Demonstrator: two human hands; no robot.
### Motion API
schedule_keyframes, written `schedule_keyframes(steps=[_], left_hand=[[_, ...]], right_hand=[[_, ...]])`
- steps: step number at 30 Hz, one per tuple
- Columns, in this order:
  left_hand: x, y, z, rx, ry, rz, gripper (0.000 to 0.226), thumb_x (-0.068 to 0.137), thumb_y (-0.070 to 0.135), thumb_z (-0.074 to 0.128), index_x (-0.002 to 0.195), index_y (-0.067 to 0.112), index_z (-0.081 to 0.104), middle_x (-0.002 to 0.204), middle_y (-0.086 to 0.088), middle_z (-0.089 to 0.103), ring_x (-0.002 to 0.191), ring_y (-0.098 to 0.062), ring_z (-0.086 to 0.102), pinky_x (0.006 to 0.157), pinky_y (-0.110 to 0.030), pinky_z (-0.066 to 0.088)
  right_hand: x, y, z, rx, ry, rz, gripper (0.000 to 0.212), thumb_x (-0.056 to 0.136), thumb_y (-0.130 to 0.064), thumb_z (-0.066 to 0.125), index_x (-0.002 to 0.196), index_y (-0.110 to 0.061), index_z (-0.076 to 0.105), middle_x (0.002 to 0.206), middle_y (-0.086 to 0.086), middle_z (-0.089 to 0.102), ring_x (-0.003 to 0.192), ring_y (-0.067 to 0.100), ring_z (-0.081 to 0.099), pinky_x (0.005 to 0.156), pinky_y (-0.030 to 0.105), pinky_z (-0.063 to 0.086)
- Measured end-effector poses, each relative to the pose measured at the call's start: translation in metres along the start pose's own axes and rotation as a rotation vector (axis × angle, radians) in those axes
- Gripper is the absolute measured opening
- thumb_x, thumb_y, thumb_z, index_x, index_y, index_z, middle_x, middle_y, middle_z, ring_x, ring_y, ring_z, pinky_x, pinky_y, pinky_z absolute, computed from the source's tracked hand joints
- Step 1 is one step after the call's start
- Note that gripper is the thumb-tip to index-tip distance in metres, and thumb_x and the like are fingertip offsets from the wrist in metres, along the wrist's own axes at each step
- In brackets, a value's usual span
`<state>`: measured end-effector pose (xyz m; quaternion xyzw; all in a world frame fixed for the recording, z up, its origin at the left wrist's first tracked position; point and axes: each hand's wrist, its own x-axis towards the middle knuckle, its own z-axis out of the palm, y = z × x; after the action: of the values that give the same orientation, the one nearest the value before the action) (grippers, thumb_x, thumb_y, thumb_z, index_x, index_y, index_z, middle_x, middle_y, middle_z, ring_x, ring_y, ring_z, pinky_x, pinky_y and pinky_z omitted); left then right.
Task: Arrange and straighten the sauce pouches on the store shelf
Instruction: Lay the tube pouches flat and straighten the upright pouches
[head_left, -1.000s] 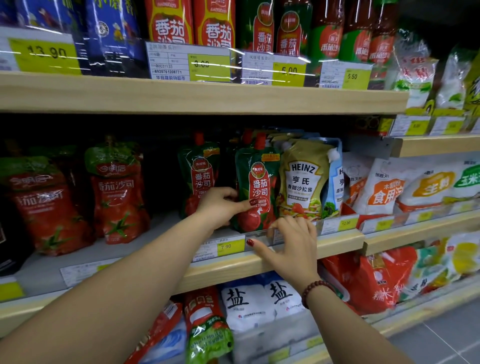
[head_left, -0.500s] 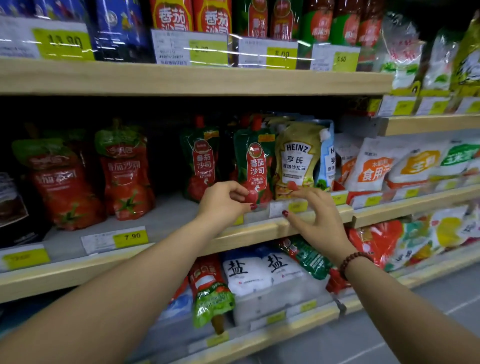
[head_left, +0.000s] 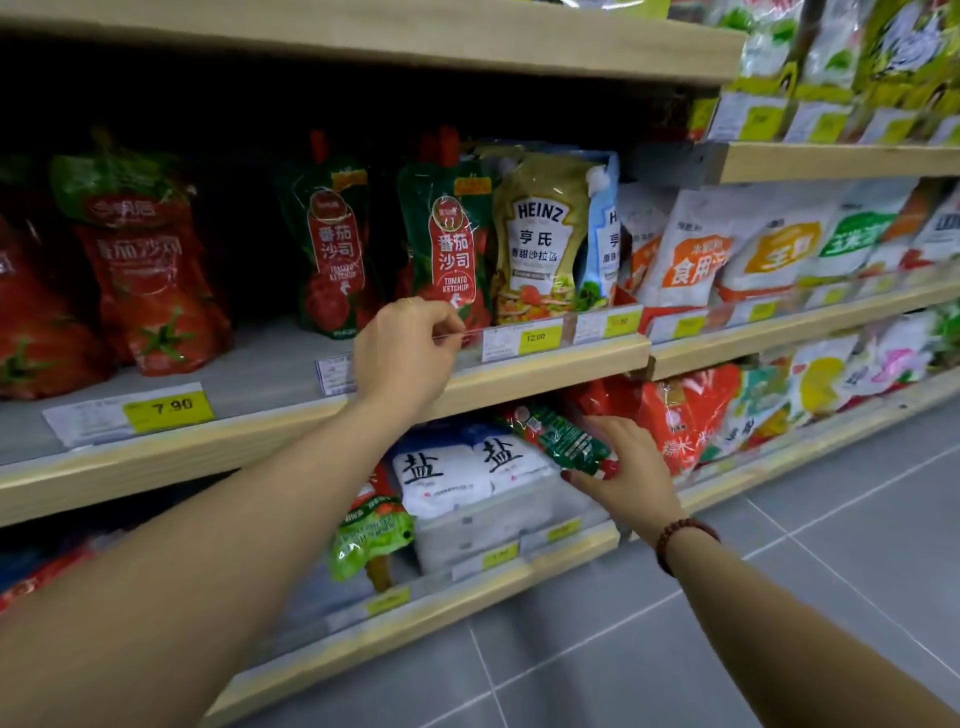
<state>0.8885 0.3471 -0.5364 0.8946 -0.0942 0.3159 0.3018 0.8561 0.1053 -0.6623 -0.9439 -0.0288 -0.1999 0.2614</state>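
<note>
Two hands work separate shelves: the left hand (head_left: 402, 353) pinches the clear price strip (head_left: 511, 332) below the upright ketchup pouch (head_left: 449, 244), while the right hand (head_left: 626, 467) closes its fingers (head_left: 582, 478) around a fallen green pouch (head_left: 563, 441) on the lower shelf (head_left: 467, 587), which likely needs lifting up beside the others.

1. Green tomato ketchup pouch (head_left: 451, 244): red label panel, red cap, upright at middle shelf (head_left: 545, 364) front.
2. Second green ketchup pouch (head_left: 330, 249): same design, upright, set further back, left.
3. Heinz salad dressing pouch (head_left: 540, 239): olive-yellow, upright, just right of item 1.
4. Fallen green pouch (head_left: 563, 439): lying tilted across white salt bags, lower shelf.
</note>
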Motion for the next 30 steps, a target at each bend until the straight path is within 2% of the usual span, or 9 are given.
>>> schedule_keyframes(steps=[4,9,12,15,20,22,25,28,30], left_hand=[[0.001,-0.002,0.002,0.029,0.013,0.009,0.006,0.081,0.027,0.067,0.084,0.031,0.071,0.092,0.010,0.068,0.084,-0.012,0.061,0.066,-0.027,0.044],[0.001,-0.007,0.006,0.031,0.023,0.028,0.005,0.081,0.029,0.067,0.084,0.031,0.071,0.088,0.011,0.067,0.081,-0.008,0.057,0.065,-0.026,0.039],[0.001,-0.008,0.007,0.033,0.030,0.035,0.004,0.080,0.029,0.068,0.083,0.031,0.070,0.086,0.012,0.066,0.082,-0.007,0.057,0.065,-0.026,0.040],[0.000,-0.010,0.008,0.038,0.029,0.035,0.004,0.081,0.030,0.067,0.083,0.032,0.070,0.086,0.012,0.065,0.085,-0.008,0.057,0.065,-0.026,0.041],[0.003,-0.008,0.006,0.026,0.012,0.010,0.003,0.080,0.031,0.067,0.080,0.034,0.069,0.085,0.015,0.065,0.081,-0.006,0.058,0.064,-0.025,0.039],[0.005,-0.008,0.002,0.010,-0.021,-0.017,0.003,0.079,0.033,0.068,0.078,0.035,0.069,0.082,0.017,0.066,0.079,-0.005,0.059,0.064,-0.024,0.041],[0.005,-0.008,-0.002,-0.113,-0.062,-0.036,0.005,0.078,0.032,0.069,0.081,0.035,0.068,0.077,0.019,0.064,0.076,-0.001,0.060,0.067,-0.025,0.048],[0.001,-0.006,-0.010,-0.356,-0.069,-0.013,0.014,0.081,0.022,0.067,0.094,0.028,0.066,0.087,0.013,0.066,0.083,-0.003,0.061,0.074,-0.024,0.052],[-0.003,-0.005,-0.013,-0.447,-0.073,0.026,0.015,0.083,0.019,0.065,0.097,0.025,0.065,0.091,0.010,0.066,0.087,-0.003,0.060,0.077,-0.018,0.050]], right_hand=[[-0.003,0.008,0.016,-0.044,-0.089,0.117,0.069,0.071,-0.029,0.077,0.132,-0.018,0.045,0.133,0.003,0.046,0.121,0.024,0.041,0.101,0.036,0.037],[-0.004,0.011,0.027,-0.123,-0.072,0.141,0.055,0.080,-0.006,0.064,0.133,-0.014,0.048,0.130,0.010,0.052,0.116,0.030,0.042,0.100,0.041,0.040],[-0.005,0.012,0.025,-0.204,-0.013,0.071,0.049,0.080,0.008,0.054,0.125,-0.010,0.056,0.115,0.013,0.062,0.099,0.031,0.048,0.086,0.041,0.046],[-0.008,0.012,0.020,-0.329,-0.059,-0.060,0.046,0.077,0.012,0.057,0.121,-0.004,0.059,0.107,0.015,0.064,0.091,0.031,0.051,0.078,0.039,0.047],[-0.012,-0.007,0.000,-0.378,0.026,-0.313,0.034,0.058,0.024,0.061,0.085,0.002,0.060,0.074,0.015,0.058,0.069,0.031,0.051,0.057,0.037,0.049],[-0.008,-0.023,-0.012,-0.359,0.075,-0.386,0.030,0.061,0.023,0.060,0.082,0.001,0.059,0.071,0.013,0.054,0.066,0.029,0.048,0.056,0.034,0.045],[0.006,-0.049,-0.035,-0.314,0.114,-0.457,0.020,0.071,0.017,0.059,0.083,0.001,0.058,0.073,0.014,0.054,0.067,0.029,0.047,0.058,0.037,0.045],[0.025,-0.074,-0.062,-0.307,0.090,-0.513,0.004,0.083,0.005,0.056,0.085,0.001,0.057,0.078,0.014,0.056,0.072,0.030,0.047,0.062,0.039,0.044],[0.036,-0.088,-0.079,-0.339,0.041,-0.527,0.008,0.089,-0.004,0.051,0.088,0.001,0.058,0.083,0.014,0.056,0.079,0.030,0.048,0.067,0.038,0.043]])
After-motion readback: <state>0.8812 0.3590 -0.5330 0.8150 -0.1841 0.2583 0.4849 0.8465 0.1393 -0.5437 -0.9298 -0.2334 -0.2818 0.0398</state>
